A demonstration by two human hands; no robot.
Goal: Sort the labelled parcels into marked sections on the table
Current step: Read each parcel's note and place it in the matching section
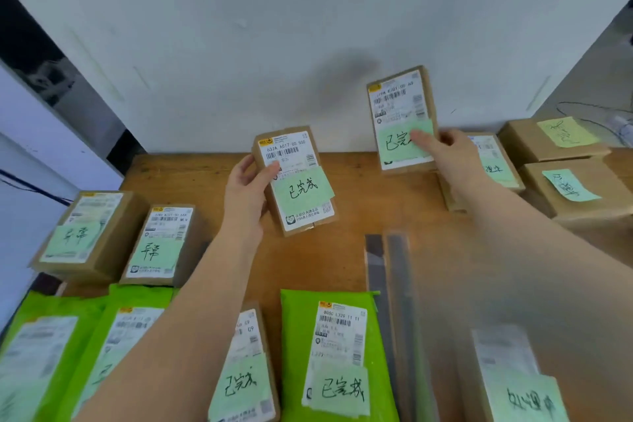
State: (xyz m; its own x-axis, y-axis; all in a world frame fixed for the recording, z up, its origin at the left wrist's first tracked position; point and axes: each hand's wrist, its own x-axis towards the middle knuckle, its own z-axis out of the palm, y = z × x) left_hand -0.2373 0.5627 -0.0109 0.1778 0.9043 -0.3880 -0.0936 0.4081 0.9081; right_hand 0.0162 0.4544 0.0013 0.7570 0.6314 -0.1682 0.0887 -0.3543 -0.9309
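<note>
Two cardboard parcels held up over the wooden table, one per hand. Left hand gripping a small brown box by its left edge, thumb across the white shipping label, green note on the lower half. Right hand gripping a second brown box, held higher and further back near the white wall, thumb pressed on its green note. Hands apart, both boxes tilted, label faces toward the camera.

Far left on the table: two brown boxes side by side, the outer and the inner, each with a green note. Near edge: green mailer bags at far left and beside it, partly behind the left forearm; another brown box just right of that forearm; a further green mailer next to it. Two dark tape strips running along the tabletop right of centre. Right side: stacked brown boxes with green notes, upper and lower, plus a box partly hidden behind the right hand. Blurred box at near right corner.
</note>
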